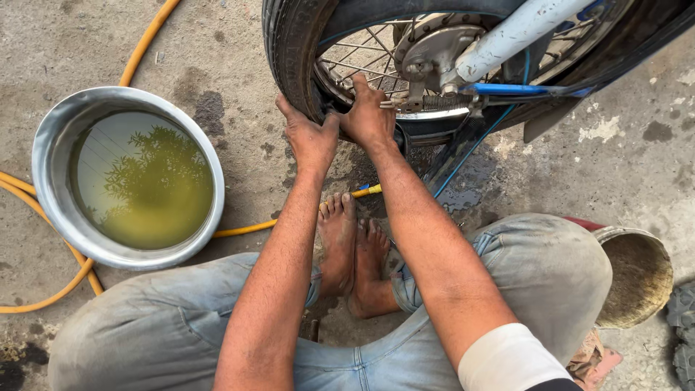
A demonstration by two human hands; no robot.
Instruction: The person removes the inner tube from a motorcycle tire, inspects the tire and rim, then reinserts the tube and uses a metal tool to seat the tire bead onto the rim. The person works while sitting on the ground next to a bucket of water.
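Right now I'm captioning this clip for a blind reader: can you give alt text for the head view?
A seated barefoot person presses both hands, left hand and right hand, on a motorcycle tyre at the wheel's lower rim. A metal basin of greenish water and an orange hose lie left on the concrete.

both hands are pressing on a motorcycle tyre at the rim, left hand beside right hand; a steel basin of greenish water is sitting near an orange hose
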